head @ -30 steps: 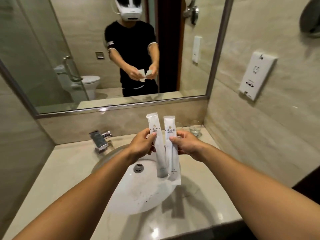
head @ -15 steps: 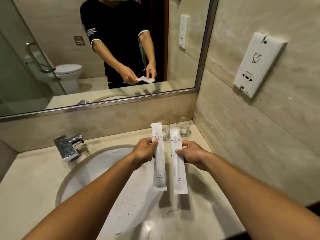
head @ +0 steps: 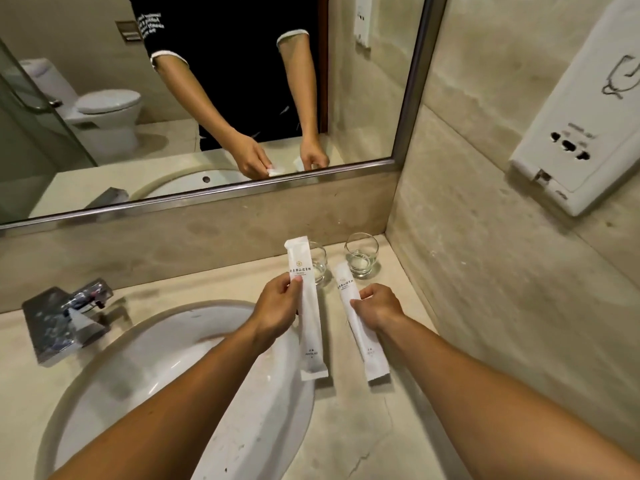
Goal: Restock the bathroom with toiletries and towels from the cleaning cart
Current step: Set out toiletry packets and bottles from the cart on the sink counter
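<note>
I'm gripping a sachet (head: 308,313) in my left hand (head: 275,306), another (head: 360,323) in my right hand (head: 379,304), over the counter's (head: 346,427) back right corner, two glasses (head: 362,254) just behind.

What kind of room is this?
A bathroom, probably in a hotel. There is a white sink with a tap, a toilet seen in the mirror, and two drinking glasses by the wall.
</note>
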A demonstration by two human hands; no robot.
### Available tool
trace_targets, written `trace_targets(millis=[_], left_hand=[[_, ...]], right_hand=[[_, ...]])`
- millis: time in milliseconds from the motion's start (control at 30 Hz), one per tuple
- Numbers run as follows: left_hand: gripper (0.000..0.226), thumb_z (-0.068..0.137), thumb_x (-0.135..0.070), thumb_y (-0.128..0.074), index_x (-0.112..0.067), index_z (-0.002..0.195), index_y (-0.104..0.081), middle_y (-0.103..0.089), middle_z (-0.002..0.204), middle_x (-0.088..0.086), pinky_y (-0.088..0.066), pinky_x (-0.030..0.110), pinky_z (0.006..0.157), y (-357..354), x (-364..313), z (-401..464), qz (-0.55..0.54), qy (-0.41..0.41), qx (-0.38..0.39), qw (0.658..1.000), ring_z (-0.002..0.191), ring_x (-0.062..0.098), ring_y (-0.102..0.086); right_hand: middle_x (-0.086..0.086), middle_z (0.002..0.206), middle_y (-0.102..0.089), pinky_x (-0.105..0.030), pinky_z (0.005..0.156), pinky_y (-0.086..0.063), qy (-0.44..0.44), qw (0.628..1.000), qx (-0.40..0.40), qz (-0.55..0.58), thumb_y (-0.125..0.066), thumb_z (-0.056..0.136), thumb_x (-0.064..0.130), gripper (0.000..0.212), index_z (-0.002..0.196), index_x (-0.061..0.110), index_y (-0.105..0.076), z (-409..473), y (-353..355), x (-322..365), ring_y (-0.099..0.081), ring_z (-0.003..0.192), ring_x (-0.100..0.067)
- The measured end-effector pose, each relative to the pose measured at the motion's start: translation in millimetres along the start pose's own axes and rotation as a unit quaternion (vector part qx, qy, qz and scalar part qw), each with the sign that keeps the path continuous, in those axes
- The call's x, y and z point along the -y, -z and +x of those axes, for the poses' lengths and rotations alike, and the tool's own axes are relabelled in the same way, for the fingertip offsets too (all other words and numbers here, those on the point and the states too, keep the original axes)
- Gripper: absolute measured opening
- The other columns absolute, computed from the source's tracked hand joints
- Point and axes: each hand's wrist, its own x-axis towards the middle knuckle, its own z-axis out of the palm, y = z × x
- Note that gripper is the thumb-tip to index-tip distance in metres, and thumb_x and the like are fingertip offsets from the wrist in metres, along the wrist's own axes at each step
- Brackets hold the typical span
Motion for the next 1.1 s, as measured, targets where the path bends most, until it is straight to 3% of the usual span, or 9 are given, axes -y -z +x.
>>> trace_targets(millis=[167, 233, 333, 467, 633, 867, 1000, 1033, 1100], left_hand=[[0.031, 0.106, -0.024, -0.04, -0.016, 0.089, -0.065, -0.056, 0.062, -0.011, -0.037, 0.02, 0.048, -3.9, 7.4, 25.5, -0.022, -0.007, 0.001, 1.0, 0.051, 0.004, -0.044], [0.031, 0.106, -0.023, -0.041, -0.015, 0.088, -0.065, -0.054, 0.066, -0.005, -0.037, 0.021, 0.048, -4.2, 11.7, 31.4, -0.028, 0.002, 0.001, 1.0, 0.052, 0.008, -0.043], [0.031, 0.106, -0.023, -0.042, -0.015, 0.087, -0.065, -0.055, 0.064, -0.007, -0.037, 0.023, 0.05, -3.3, 14.1, 35.5, -0.029, 0.008, 0.006, 1.0, 0.053, 0.008, -0.043], [0.03, 0.106, -0.024, -0.042, -0.018, 0.089, -0.066, -0.057, 0.064, -0.01, -0.037, 0.025, 0.051, -5.9, 8.3, 39.4, -0.031, 0.0, 0.018, 0.999, 0.054, 0.007, -0.044], [0.031, 0.107, -0.023, -0.041, -0.02, 0.089, -0.066, -0.059, 0.061, -0.014, -0.037, 0.02, 0.048, -6.9, 6.7, 35.5, -0.038, -0.01, 0.024, 0.999, 0.053, 0.006, -0.044], [0.032, 0.107, -0.025, -0.04, -0.02, 0.088, -0.066, -0.061, 0.063, -0.015, -0.038, 0.017, 0.047, 1.8, 15.1, 25.9, -0.036, -0.008, 0.017, 0.999, 0.052, 0.003, -0.047], [0.033, 0.107, -0.025, -0.041, -0.007, 0.096, -0.066, -0.057, 0.071, 0.002, -0.037, 0.022, 0.049, -1.8, 11.9, 20.3, -0.041, -0.007, 0.03, 0.999, 0.058, 0.012, -0.045], [0.034, 0.107, -0.024, -0.041, -0.001, 0.099, -0.064, -0.055, 0.073, 0.007, -0.037, 0.023, 0.048, -4.8, 9.9, 19.0, -0.042, -0.01, 0.035, 0.998, 0.06, 0.016, -0.044], [0.034, 0.107, -0.023, -0.04, 0.003, 0.101, -0.062, -0.054, 0.075, 0.011, -0.039, 0.023, 0.047, -14.4, 2.4, 16.2, -0.045, -0.015, 0.043, 0.998, 0.06, 0.019, -0.045]], right_hand=[[-0.005, 0.11, -0.069, -0.029, 0.087, -0.047, 0.024, 0.999, -0.045, -0.007, -0.064, 0.091, 0.02, 0.009, 0.1, 0.02, -0.064, 28.3, -18.6, -4.1, -0.063, 0.105, -0.027], [-0.008, 0.113, -0.064, -0.035, 0.088, -0.049, 0.095, 0.989, -0.109, -0.045, -0.064, 0.091, 0.018, 0.019, 0.11, 0.016, -0.061, 25.7, -23.0, -12.0, -0.061, 0.105, -0.029], [-0.004, 0.108, -0.052, -0.035, 0.074, -0.047, 0.224, 0.941, -0.189, -0.171, -0.065, 0.087, 0.029, 0.03, 0.111, 0.018, -0.052, 8.6, -21.7, -30.1, -0.055, 0.094, -0.025], [-0.005, 0.104, -0.05, -0.034, 0.067, -0.04, 0.293, 0.873, -0.124, -0.369, -0.056, 0.085, 0.028, 0.028, 0.109, 0.017, -0.052, -6.3, -23.8, -51.1, -0.052, 0.092, -0.025], [-0.009, 0.12, -0.048, -0.032, 0.085, -0.041, 0.294, 0.885, -0.082, -0.353, -0.044, 0.091, 0.003, 0.033, 0.121, 0.013, -0.051, -3.4, -37.2, -34.1, -0.046, 0.109, -0.026], [-0.01, 0.127, -0.041, -0.035, 0.094, -0.041, 0.283, 0.887, -0.051, -0.36, -0.047, 0.095, 0.01, 0.033, 0.128, 0.013, -0.051, -1.4, -50.5, -21.3, -0.042, 0.119, -0.028], [-0.001, 0.115, -0.051, -0.037, 0.084, -0.046, 0.32, 0.903, -0.142, -0.25, -0.052, 0.094, 0.032, 0.026, 0.116, 0.022, -0.06, -10.8, -39.1, -23.5, -0.051, 0.102, -0.021], [0.003, 0.104, -0.056, -0.036, 0.077, -0.047, 0.295, 0.933, -0.128, -0.158, -0.052, 0.093, 0.041, 0.022, 0.102, 0.025, -0.064, -15.9, -34.7, -21.6, -0.053, 0.091, -0.016], [0.008, 0.079, -0.065, -0.032, 0.064, -0.046, 0.162, 0.981, 0.024, 0.108, -0.056, 0.087, 0.057, 0.037, 0.079, 0.023, -0.069, -26.7, -22.7, -12.0, -0.057, 0.071, -0.012]])
